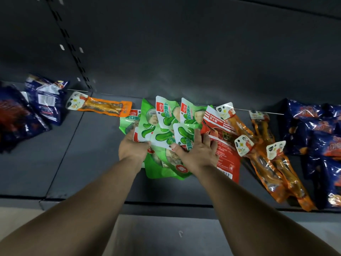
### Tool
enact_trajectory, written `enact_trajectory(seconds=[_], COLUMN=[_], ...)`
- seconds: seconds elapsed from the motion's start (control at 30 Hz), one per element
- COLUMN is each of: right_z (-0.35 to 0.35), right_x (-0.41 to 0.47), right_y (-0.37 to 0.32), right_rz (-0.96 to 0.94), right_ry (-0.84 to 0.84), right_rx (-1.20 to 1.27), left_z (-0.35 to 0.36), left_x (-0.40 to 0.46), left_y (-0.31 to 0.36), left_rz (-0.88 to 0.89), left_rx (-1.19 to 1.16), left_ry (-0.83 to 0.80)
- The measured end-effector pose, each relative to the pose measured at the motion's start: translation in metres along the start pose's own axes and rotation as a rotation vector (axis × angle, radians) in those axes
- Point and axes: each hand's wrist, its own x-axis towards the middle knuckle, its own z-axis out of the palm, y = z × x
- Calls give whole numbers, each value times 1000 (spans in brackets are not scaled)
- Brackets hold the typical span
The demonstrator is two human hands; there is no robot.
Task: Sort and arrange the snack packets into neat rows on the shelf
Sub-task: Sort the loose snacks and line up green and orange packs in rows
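Shelf (pixel 60 163): a flat, dark, matte board you look down on, with a slotted upright at its back left.
Blue packets, right (pixel 321 145): glossy, crinkled dark-blue pouches with orange print, heaped at the shelf's right end.
Blue packets, left (pixel 44 102): the same shiny film, a few lying loose at the far left.
Green packets (pixel 166 124): slick green-and-white pouches fanned in an overlapping pile at the centre, between your hands.
Red packet (pixel 224 145): a flat, smooth rectangular pouch, just right of the green pile, partly under your right hand.
Orange packets (pixel 276 174): long, narrow, clear-windowed sleeves with white tab ends, lying slanted between red and blue.
Single orange packet (pixel 103 107): alone at the back, left of the green pile.
Left hand (pixel 132 147): fingers curled around the pile's left edge, gripping it.
Right hand (pixel 198 151): fingers spread fairly straight, pressing on the green and red packets.
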Motion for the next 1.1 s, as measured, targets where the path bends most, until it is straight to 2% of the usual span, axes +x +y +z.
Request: enact_trajectory(seconds=[0.3,0.67,1.1], right_z=[32,67,84], right_x=[-26,-51,-61], right_y=[-73,-155,-202], right_rz=[-97,-176,-202], right_ry=[-41,-27,-75], right_rx=[3,-9,41], left_z=[-83,-171,-212], left_x=[21,44,63], left_y=[-6,-16,-30], left_rz=[-16,-39,-14], left_rx=[125,163,180], left_ry=[102,180,262])
